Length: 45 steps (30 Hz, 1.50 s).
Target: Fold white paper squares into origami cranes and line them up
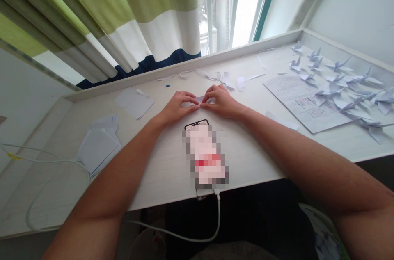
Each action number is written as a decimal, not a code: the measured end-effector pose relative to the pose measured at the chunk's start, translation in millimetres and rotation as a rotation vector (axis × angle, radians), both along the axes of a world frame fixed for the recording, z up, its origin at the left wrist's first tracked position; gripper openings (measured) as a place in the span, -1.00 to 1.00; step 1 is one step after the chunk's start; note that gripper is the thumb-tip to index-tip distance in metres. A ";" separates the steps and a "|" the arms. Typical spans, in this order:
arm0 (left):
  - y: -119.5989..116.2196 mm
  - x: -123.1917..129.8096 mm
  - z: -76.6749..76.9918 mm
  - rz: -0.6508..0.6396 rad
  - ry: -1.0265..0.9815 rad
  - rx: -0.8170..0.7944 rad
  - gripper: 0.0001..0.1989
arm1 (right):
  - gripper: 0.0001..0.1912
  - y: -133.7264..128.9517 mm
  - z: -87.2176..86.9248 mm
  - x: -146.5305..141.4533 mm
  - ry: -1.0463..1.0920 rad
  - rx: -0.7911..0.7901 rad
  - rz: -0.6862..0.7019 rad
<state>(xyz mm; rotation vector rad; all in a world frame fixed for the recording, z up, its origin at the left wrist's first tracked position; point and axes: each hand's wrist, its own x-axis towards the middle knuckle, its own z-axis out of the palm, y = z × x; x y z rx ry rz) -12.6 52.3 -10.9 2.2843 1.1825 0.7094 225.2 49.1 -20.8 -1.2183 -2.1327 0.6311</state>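
Between my two hands lies a small piece of white folded paper (200,99), mostly covered by my fingers. My left hand (182,106) pinches its left side, thumb and fingertips pressed close to the desk. From the other side my right hand (220,102) pinches the same paper, and the two thumbs nearly meet at its near edge. How the paper is folded cannot be made out. Just in front of my hands a phone (203,145) lies face up, its screen blurred out.
Several white paper cranes (338,83) crowd the right side, some on a printed sheet (304,104). Paper scraps (226,79) lie beyond my hands. Stacked white paper (100,149) and more sheets (135,102) are at left. A white cable (219,210) hangs from the phone over the desk edge.
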 end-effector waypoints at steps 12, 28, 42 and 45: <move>-4.0 5.1 0.5 0.025 -0.002 -0.049 -0.81 | -0.84 2.1 2.3 1.9 -0.018 0.006 0.035; -3.8 0.1 1.3 -0.032 -0.066 -0.101 -0.80 | -0.86 4.2 -0.7 13.7 -0.003 0.047 0.185; 3.1 -7.6 3.6 -0.032 0.008 -0.035 -0.77 | -0.83 4.2 9.1 15.0 -0.151 0.136 0.212; 2.0 -6.9 6.3 -0.067 0.020 -0.010 -0.79 | -0.84 2.8 9.4 15.1 -0.132 0.130 0.216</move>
